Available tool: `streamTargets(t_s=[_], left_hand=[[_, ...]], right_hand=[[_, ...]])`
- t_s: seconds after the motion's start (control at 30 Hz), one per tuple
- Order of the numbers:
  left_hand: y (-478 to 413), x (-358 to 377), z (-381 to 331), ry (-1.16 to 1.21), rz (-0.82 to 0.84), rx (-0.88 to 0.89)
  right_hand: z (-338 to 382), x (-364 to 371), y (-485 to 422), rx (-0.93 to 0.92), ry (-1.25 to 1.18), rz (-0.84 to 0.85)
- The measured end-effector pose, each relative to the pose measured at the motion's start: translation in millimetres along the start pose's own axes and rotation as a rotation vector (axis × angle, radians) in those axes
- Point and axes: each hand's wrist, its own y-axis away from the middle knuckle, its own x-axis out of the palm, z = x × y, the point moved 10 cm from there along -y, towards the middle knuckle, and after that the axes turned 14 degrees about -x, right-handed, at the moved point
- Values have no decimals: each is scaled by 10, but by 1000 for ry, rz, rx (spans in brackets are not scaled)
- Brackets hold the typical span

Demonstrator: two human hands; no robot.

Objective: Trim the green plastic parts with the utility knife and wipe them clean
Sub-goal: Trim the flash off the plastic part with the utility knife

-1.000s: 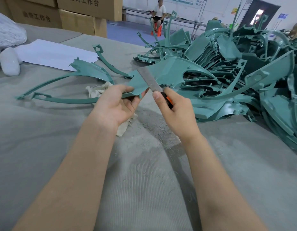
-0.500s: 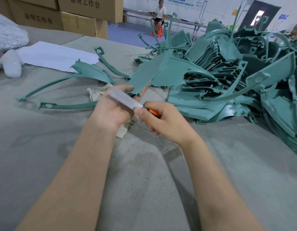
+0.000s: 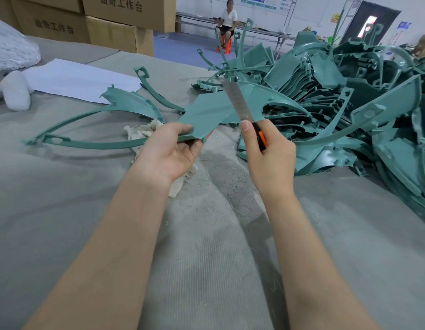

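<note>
My left grip (image 3: pixel 168 153) pinches the near corner of a green plastic part (image 3: pixel 206 113), holding it above the surface (image 3: pixel 206 258). My right grip (image 3: pixel 268 158) is wrapped round the utility knife (image 3: pixel 240 103), thumb on its back, the long blade lying across the part's flat panel. A pale rag (image 3: pixel 140 132) lies under my left grip, with 1 more curved green part (image 3: pixel 133 101) just beyond it. A big pile of green parts (image 3: pixel 349 91) crowds the right side, close behind the knife. The surface is grey ribbed fabric, littered with fine shavings between my arms. Far left lie a white sheet (image 3: pixel 80 79) and a white bag (image 3: pixel 11 48). Cardboard boxes (image 3: pixel 121 36) read 曲奇工作台. Beyond, on a blue floor (image 3: pixel 183 46), 1 person (image 3: pixel 228 22) sits.
</note>
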Motion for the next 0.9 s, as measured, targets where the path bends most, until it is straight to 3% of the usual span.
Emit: streamTargets(t_s=[0.43,0.9], left_hand=[[10,21,59,34,50,-61],[28,-32,-39,52,22,-3]], right_hand=[[26,91,9,-20,-30,53],[140,404,70,-84,-172,321]])
